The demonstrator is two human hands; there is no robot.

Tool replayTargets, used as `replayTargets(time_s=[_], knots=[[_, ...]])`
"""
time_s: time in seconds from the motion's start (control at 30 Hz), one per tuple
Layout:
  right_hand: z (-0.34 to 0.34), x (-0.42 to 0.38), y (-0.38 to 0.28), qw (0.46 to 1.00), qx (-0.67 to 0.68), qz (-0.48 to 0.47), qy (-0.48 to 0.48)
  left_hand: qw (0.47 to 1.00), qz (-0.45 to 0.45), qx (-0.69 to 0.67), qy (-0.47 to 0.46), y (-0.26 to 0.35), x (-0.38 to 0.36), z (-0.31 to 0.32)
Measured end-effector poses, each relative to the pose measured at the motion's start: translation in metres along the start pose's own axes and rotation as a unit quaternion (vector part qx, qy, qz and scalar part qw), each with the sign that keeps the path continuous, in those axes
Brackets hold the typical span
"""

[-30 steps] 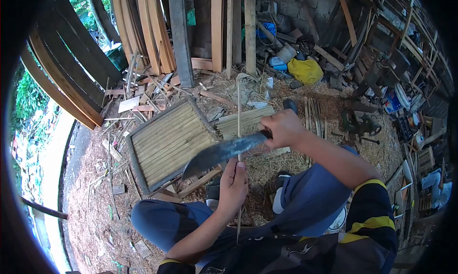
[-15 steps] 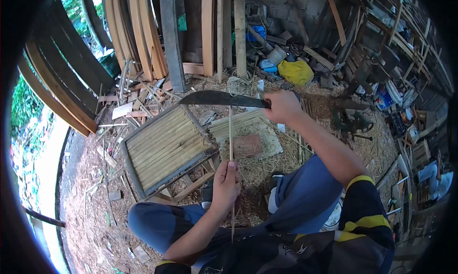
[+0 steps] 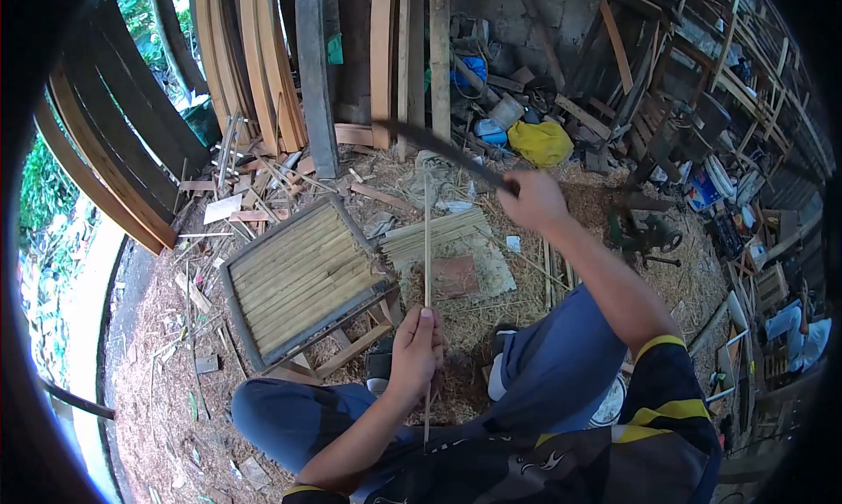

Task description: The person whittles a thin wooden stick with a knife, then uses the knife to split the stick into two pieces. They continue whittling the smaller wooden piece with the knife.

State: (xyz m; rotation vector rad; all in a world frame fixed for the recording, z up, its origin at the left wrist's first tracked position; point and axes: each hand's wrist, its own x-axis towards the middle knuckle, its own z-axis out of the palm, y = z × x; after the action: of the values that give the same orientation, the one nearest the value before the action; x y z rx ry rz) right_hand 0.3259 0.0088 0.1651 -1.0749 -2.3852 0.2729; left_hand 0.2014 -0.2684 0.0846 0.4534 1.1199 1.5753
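My left hand (image 3: 416,353) is closed round a thin bamboo strip (image 3: 428,250), which stands nearly upright in front of my body, its lower end reaching toward my lap. My right hand (image 3: 535,204) grips the handle of a machete (image 3: 452,153). The dark blade points up and to the left, slightly blurred, above the strip's top end and apart from it. Left of the strip is a low stool or small table with a bamboo-slat top (image 3: 303,276). On the ground beyond my feet lie a bundle of thin strips (image 3: 438,232) and a reddish-brown flat block (image 3: 454,276).
Wood shavings cover the ground (image 3: 167,328). Tall planks (image 3: 263,65) lean at the back left beside posts. A yellow cloth or bag (image 3: 539,142) lies among clutter at the back. A metal vise-like tool (image 3: 645,228) stands to the right, near scrap wood piles.
The machete has lifted off the strip's top, its tip swinging upward so that the blade slants. My right hand has shifted slightly right; my left hand still holds the strip, a little lower.
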Motion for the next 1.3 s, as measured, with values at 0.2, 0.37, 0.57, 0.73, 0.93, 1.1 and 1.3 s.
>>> replayTargets(time_s=[0.2, 0.37, 0.57, 0.73, 0.93, 1.1, 1.3], knots=[[0.023, -0.048, -0.042, 0.962, -0.054, -0.247, -0.105, 1.000, -0.012, 0.006, -0.008, 0.002, 0.003, 0.001], [0.030, -0.030, -0.024, 0.965, -0.091, -0.223, -0.106, 1.000, 0.006, 0.014, -0.003, 0.001, 0.001, 0.006], [-0.009, 0.017, 0.007, 0.997, -0.054, 0.049, -0.034, 0.997, 0.037, 0.070, 0.007, -0.013, -0.002, 0.008], [0.016, -0.039, -0.029, 0.981, 0.017, -0.190, -0.042, 0.999, 0.025, 0.031, 0.010, -0.001, 0.004, 0.006], [0.029, -0.046, -0.027, 0.956, -0.072, -0.264, -0.108, 0.996, 0.051, 0.070, 0.029, -0.013, 0.001, 0.008], [-0.004, 0.015, 0.011, 0.997, -0.050, 0.033, -0.051, 0.992, 0.061, 0.110, -0.007, -0.020, -0.012, 0.018], [0.002, -0.039, -0.023, 0.990, 0.019, -0.117, -0.072, 0.998, 0.032, 0.053, 0.016, 0.000, -0.004, 0.017]])
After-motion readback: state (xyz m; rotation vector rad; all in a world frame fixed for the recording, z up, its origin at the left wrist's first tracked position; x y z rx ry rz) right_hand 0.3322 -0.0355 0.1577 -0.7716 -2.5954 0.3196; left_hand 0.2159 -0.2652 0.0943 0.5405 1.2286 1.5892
